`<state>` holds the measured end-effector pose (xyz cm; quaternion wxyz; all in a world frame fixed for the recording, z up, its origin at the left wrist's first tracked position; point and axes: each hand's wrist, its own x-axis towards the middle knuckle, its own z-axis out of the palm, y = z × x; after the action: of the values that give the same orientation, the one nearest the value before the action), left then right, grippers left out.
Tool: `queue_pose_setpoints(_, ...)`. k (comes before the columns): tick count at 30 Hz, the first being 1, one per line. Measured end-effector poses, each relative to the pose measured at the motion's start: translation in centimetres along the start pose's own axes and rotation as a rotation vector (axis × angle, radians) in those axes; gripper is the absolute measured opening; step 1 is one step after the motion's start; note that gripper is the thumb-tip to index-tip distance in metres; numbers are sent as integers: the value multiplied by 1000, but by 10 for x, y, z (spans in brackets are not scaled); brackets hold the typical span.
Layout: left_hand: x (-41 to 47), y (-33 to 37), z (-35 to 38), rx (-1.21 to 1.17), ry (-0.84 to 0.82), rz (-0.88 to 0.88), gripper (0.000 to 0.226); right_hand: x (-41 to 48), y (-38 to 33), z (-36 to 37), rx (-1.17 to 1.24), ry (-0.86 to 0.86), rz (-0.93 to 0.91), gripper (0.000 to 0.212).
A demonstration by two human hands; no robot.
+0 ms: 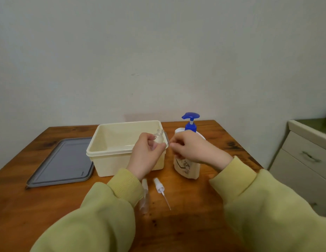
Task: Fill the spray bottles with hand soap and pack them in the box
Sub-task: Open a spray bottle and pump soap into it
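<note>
My left hand [145, 153] grips a small clear spray bottle [159, 137] with no cap, held upright over the near right corner of the cream box [111, 153]. My right hand [192, 149] hovers just right of it with fingers curled, in front of the hand soap pump bottle [188, 170] with its blue pump head [191, 119]. I cannot see whether that hand holds anything. A white spray head [159, 187] with its thin tube lies on the table. A second clear spray bottle [145, 199] lies beside it, partly under my left sleeve.
The box's grey lid [64, 162] lies flat on the wooden table [195, 206], left of the box. A cream cabinet with drawers [304, 160] stands past the table's right edge. A plain wall is behind.
</note>
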<state>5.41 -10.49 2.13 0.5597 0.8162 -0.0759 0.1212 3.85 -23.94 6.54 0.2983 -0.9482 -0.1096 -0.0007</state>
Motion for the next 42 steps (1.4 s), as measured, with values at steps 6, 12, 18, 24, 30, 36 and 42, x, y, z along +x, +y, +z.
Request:
queue_pose_setpoints(6,14,12,21,19,-82,41,26,17,-6,-54,413,203,-85,21)
queue_pose_setpoints(12,21,22,30,9,-105,71,28,49,-5,-78,422,348,-82,12)
queue_pose_setpoints(18,27,27,31,50,-92,119,36,80,2,-74,200,321,-21,14)
queue_pose_setpoints(24,29,27,29,100,-120,160,28,93,10,-62,189,105,114,19)
queue_pose_setpoints(30,28,32,25,202,-121,233,34,97,8,-57,109,56,176,28)
queue_pose_setpoints(36,29,31,19,244,-110,283,31,98,7,-56,97,64,176,36)
queue_pose_setpoints(42,30,37,18,304,-119,341,27,99,7,-55,80,54,169,37)
